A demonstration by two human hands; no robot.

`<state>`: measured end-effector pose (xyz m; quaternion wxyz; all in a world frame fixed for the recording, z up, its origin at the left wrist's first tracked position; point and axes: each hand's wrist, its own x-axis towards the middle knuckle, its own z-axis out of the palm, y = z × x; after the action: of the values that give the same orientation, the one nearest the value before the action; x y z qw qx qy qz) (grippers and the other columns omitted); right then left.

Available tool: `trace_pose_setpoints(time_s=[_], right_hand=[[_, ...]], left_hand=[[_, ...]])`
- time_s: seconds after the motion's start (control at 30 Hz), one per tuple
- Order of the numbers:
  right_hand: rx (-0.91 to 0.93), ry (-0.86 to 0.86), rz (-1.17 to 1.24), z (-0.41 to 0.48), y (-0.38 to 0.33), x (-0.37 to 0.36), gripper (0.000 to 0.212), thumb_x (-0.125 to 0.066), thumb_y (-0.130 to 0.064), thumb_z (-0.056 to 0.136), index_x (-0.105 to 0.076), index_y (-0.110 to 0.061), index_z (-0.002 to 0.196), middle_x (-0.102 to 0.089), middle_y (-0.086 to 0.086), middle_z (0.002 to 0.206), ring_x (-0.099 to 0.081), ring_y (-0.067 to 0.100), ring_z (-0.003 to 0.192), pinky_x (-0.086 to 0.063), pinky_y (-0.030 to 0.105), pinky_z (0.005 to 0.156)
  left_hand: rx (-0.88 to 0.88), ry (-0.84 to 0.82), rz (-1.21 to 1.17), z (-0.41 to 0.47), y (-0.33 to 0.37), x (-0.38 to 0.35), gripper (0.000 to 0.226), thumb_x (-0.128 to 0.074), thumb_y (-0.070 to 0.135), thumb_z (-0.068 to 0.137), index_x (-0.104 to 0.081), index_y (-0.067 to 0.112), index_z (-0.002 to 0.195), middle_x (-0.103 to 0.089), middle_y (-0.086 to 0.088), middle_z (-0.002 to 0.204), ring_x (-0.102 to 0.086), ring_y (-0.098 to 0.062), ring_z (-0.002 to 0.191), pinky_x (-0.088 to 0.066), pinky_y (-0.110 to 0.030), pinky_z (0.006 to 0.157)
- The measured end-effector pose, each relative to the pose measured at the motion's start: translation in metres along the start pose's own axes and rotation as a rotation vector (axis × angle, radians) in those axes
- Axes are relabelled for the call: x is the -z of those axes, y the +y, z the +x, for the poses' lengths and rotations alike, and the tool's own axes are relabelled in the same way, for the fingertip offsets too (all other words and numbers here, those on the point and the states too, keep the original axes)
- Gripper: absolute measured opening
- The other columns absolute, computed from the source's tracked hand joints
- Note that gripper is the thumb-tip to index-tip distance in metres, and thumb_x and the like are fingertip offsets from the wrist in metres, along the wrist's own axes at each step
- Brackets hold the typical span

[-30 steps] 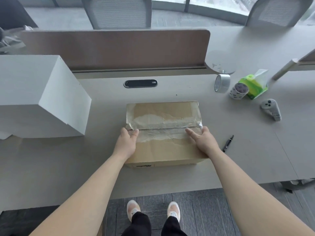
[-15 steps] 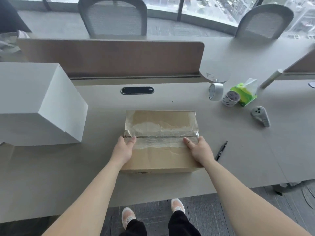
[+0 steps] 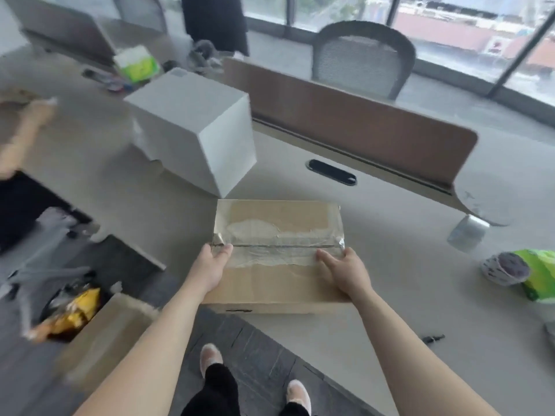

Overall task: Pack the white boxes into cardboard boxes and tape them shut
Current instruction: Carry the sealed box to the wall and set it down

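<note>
A taped cardboard box [image 3: 279, 285] is held at the desk's front edge, its near end sticking out over the floor. Clear tape runs along its top seam. My left hand [image 3: 210, 265] grips the box's left side, thumb on top by the tape end. My right hand [image 3: 345, 273] grips the right side in the same way. A large white box [image 3: 192, 130] stands on the desk behind and to the left, apart from the cardboard box.
A tape roll [image 3: 467, 232], a patterned roll [image 3: 504, 268], a green tissue pack [image 3: 537, 271] and a pen [image 3: 432, 337] lie at the right. An open cardboard box [image 3: 105, 325] stands on the floor at lower left. A brown divider [image 3: 360, 124] runs behind.
Both hands have drawn the cardboard box toward me, so it now overhangs the desk edge. My view has swung to the left, and the floor box has come into sight.
</note>
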<state>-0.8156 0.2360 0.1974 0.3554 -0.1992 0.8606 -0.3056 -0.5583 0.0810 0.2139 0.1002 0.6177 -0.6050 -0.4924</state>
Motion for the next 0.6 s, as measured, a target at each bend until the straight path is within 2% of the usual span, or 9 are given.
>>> trace_pose_setpoints(time_s=[0.2, 0.3, 0.43, 0.6], right_hand=[[0.239, -0.185, -0.103, -0.033, -0.054, -0.047, 0.051, -0.066, -0.065, 0.079, -0.058, -0.022, 0.105, -0.067, -0.006, 0.098, -0.063, 0.018, 0.088, -0.047, 0.036, 0.073], [0.340, -0.286, -0.162, -0.062, -0.082, -0.084, 0.048, -0.066, -0.064, 0.078, -0.060, -0.023, 0.102, -0.068, -0.007, 0.094, -0.065, 0.016, 0.084, -0.051, 0.036, 0.074], [0.463, -0.385, -0.249, -0.111, -0.117, -0.142, 0.048, -0.067, -0.064, 0.079, -0.059, -0.021, 0.099, -0.067, -0.005, 0.090, -0.064, 0.015, 0.080, -0.048, 0.034, 0.067], [0.595, -0.521, -0.343, -0.201, -0.142, -0.228, 0.050, -0.067, -0.065, 0.077, -0.059, -0.022, 0.101, -0.067, -0.006, 0.088, -0.065, 0.015, 0.078, -0.048, 0.032, 0.064]], left_hand=[[0.101, 0.269, -0.090, -0.072, -0.052, 0.063, 0.090, -0.052, 0.063, 0.092, -0.018, 0.008, 0.155, -0.030, -0.009, 0.159, -0.032, -0.030, 0.144, -0.031, -0.050, 0.115], [0.174, 0.398, -0.149, -0.111, -0.088, 0.098, 0.090, -0.052, 0.060, 0.093, -0.015, 0.007, 0.156, -0.025, -0.010, 0.161, -0.028, -0.032, 0.146, -0.029, -0.050, 0.117], [0.268, 0.537, -0.252, -0.166, -0.142, 0.144, 0.094, -0.053, 0.069, 0.087, -0.024, 0.009, 0.154, -0.033, -0.009, 0.158, -0.035, -0.031, 0.142, -0.033, -0.052, 0.114], [0.343, 0.709, -0.422, -0.245, -0.222, 0.194, 0.093, -0.061, 0.053, 0.091, -0.015, 0.004, 0.155, -0.026, -0.009, 0.160, -0.030, -0.028, 0.145, -0.029, -0.043, 0.112]])
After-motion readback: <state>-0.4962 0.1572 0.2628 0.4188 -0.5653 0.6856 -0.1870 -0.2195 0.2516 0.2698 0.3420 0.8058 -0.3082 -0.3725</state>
